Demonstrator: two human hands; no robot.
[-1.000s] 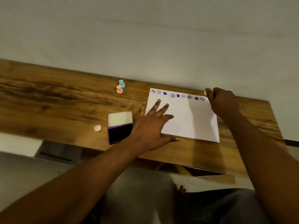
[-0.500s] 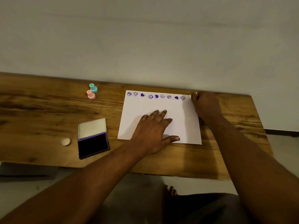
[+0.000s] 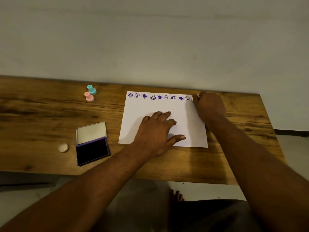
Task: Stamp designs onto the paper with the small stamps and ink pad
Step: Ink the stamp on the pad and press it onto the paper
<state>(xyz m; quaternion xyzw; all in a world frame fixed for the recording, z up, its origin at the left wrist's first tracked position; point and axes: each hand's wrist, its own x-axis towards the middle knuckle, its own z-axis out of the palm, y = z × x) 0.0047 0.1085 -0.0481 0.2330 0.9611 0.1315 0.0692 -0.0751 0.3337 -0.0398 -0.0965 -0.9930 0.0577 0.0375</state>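
A white paper [image 3: 185, 124] lies on the wooden table [image 3: 41, 113], with a row of purple smiley and heart prints along its far edge. My left hand [image 3: 157, 133] rests flat on the paper's middle, fingers spread. My right hand [image 3: 208, 106] is closed around a small pale stamp [image 3: 198, 95] at the paper's far right corner; only the stamp's tip shows. An open purple ink pad [image 3: 92, 151] with its white lid raised sits left of the paper. A teal stamp [image 3: 91, 89] and a pink stamp [image 3: 89, 96] stand upright at the far left.
A small round pale cap [image 3: 63, 147] lies left of the ink pad. A plain wall runs behind the table. The table's near edge crosses below my forearms, and its right end lies just beyond my right arm.
The camera view has shifted, so the table sits more level in the frame. My left hand has slid further onto the paper. My right hand stays at the far right corner.
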